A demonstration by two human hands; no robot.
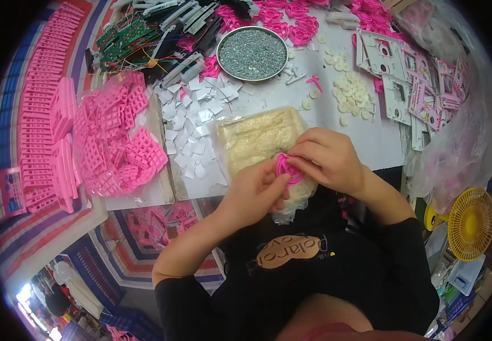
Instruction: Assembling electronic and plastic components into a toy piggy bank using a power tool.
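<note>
Two hands, one looped pink plastic piece (291,170), right over the near-right part of the one plastic-wrapped cream pad (257,136)!
Its long axis runs away from the body, far end leaning left; the left hand (253,190) pinches its left side, fingers curled, while the right hand (332,162), arched in from the right, grips its upper edge. Beyond the pad, one round dish (219,57) of metal bits.

Soft lighting, white glare (25,293) at lower left, edges bending dark.
</note>
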